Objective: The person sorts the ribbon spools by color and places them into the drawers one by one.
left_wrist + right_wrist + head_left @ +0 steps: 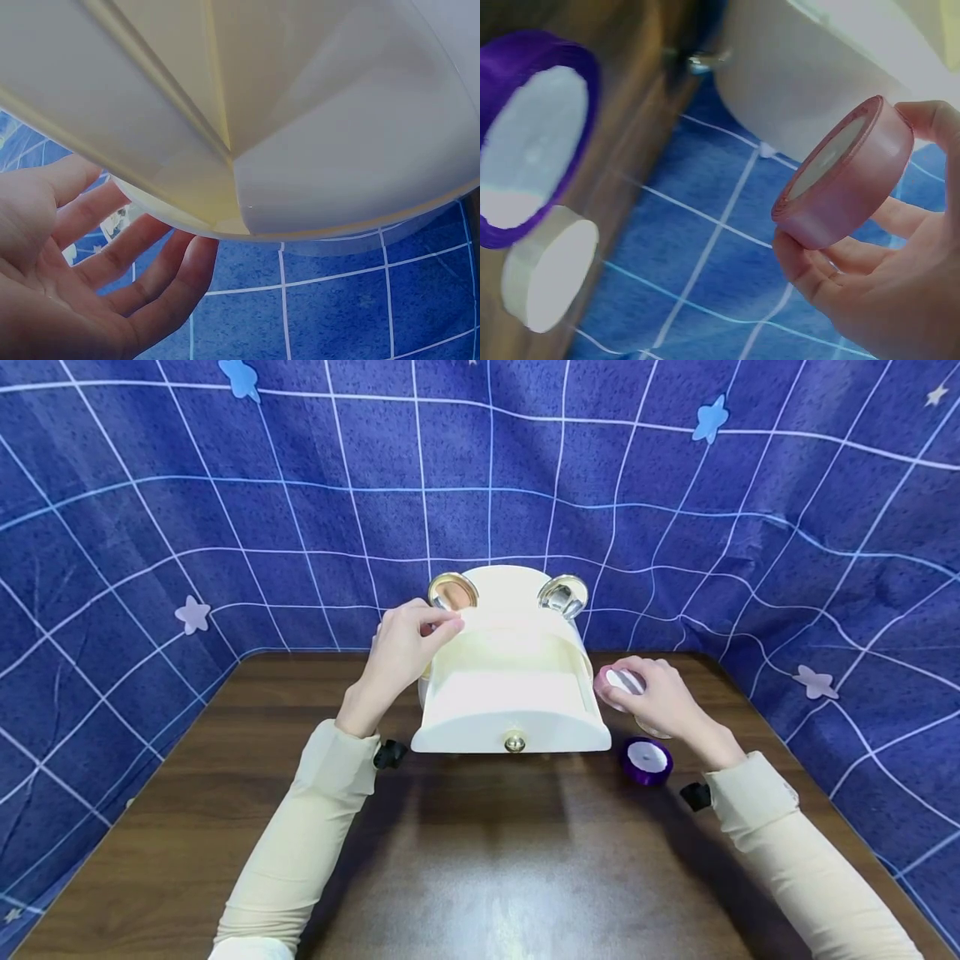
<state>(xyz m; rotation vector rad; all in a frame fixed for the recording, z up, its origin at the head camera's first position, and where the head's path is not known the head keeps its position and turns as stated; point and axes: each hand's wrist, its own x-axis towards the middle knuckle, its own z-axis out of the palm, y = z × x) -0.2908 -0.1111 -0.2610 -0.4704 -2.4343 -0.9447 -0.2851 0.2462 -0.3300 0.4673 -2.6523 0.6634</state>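
A white storage box [517, 727] with two round, shiny ear-like discs stands at the back of the table, its front drawer pulled out by a gold knob [514, 742]. At the box's upper left edge, my left hand [405, 639] has its thumb and index finger pinched together; in the left wrist view the other fingers [161, 281] curve loosely beside the rim. My right hand [660, 693] holds a pink ribbon roll [847, 176] by its outer side, raised just right of the box. The pink roll shows a pale, flat face.
A purple ribbon roll [647, 761] lies on the brown table [480, 877], right of the drawer. Beside it is a whitish ribbon roll [551, 270], mostly covered by my right hand in the head view. A blue grid-patterned cloth [480, 518] hangs behind the table.
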